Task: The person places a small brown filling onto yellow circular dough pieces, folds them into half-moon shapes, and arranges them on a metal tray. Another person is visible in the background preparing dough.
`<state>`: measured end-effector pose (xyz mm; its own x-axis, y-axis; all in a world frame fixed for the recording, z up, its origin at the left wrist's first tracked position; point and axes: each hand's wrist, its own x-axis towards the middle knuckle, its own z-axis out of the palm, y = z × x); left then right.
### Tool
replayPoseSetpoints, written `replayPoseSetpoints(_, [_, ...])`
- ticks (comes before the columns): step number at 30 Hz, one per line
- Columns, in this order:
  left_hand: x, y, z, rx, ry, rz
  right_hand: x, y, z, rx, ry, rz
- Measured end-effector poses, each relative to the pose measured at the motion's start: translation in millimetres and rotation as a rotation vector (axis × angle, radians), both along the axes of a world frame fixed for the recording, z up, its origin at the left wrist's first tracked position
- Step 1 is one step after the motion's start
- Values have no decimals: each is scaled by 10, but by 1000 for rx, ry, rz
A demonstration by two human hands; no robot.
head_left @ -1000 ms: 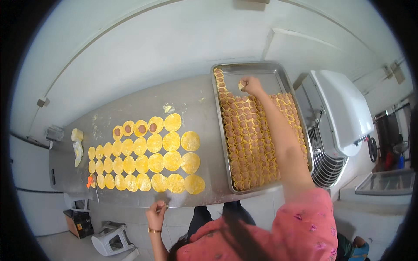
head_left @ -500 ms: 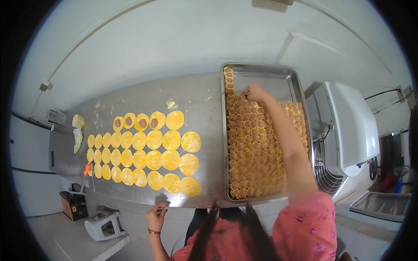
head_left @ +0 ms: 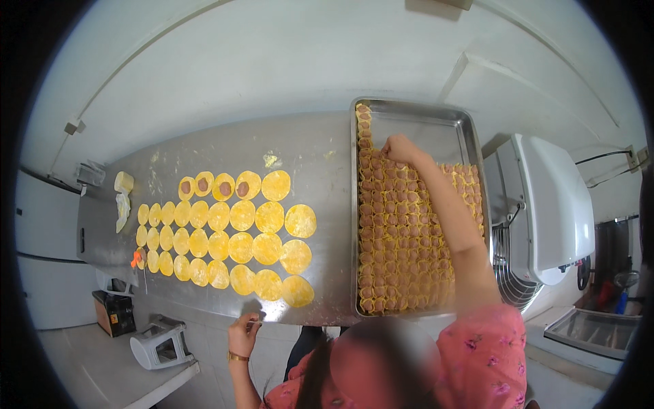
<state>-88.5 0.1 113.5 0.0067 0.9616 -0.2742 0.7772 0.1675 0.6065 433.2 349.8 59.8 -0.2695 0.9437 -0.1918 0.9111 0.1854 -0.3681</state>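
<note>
A large metal tray (head_left: 417, 104) holds rows of small open-topped dumplings (head_left: 392, 235), yellow wrappers around brown filling. My right hand (head_left: 402, 148) reaches over the tray's upper left part, fingers closed and pointing down at the end of a dumpling row. Whatever lies between those fingertips is hidden. My left hand (head_left: 243, 332) is low at the table's near edge, its fingers pinched around a thin, light tool (head_left: 255, 322) whose kind I cannot make out. Left of the tray lie rows of round yellow wrappers (head_left: 266, 247). Several in the far row carry a lump of brown filling (head_left: 225, 189).
The steel table (head_left: 327, 157) has flour smudges. At its left end sit a pale yellow block (head_left: 124, 182), a crumpled white wrapper (head_left: 123, 213) and an orange object (head_left: 137, 259). A white machine (head_left: 545, 204) with a wire guard stands right of the tray.
The whole view has shifted slightly. My right hand stays at nearly the same spot in the tray, and my left hand remains by the near edge.
</note>
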Motion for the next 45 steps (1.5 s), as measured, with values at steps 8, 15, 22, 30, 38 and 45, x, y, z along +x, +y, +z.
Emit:
replayPoseSetpoints(8, [-51,93,-41,-6,1,-29,66,1,65,-9,69,-48])
replayPoseSetpoints(15, [-207,382,111,-10,20,-66,47,24,42,-96,131,13])
replayPoseSetpoints(22, [-891,1811,-12,406,123,215,138,-29,87,-78,160,-186])
replayPoseSetpoints(30, [-2325,3969,-999,281,501,191,270,-1258,857,317,293,-429])
replayPoseSetpoints(38, [-2610,4463,-1337,92,432,216,80,-3069,1663,307,82,-764])
replayPoseSetpoints(45, [-2680,4662,-1361,-25,-288,364,-474,-3746,1547,249,286,-880])
